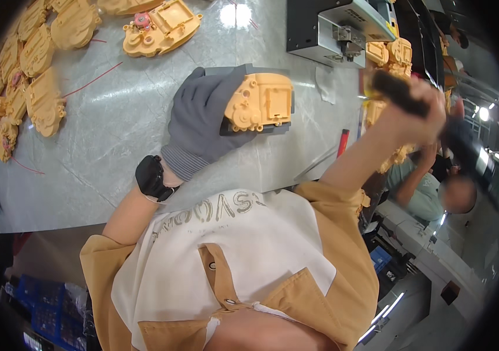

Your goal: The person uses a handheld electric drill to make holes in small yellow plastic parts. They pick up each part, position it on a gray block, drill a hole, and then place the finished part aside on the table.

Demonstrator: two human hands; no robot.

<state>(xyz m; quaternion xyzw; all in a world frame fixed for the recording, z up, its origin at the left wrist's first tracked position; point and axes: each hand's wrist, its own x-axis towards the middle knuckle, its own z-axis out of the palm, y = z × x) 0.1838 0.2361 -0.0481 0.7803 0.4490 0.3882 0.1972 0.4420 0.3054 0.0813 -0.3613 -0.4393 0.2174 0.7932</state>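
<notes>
My left hand (202, 114), in a grey knitted glove with a black band at the wrist, wraps round the left side of a yellow-orange plastic housing (261, 102). The housing lies with its moulded inner side up in a dark block-like holder (282, 129) on the table. Raised at the right, my bare right hand (427, 111) grips a black cylindrical tool (400, 93), apart from the housing. Motion smears both hand and tool, so the tool's exact kind cannot be made out.
Many similar housings (45, 102) cover the grey table's (109, 152) left side; another, with a red part (143, 21), lies at the back. A black-and-silver machine (331, 38) stands back right, near more housings (398, 52). A red marker-like object (343, 142) lies nearby. Another person (422, 181) is at right.
</notes>
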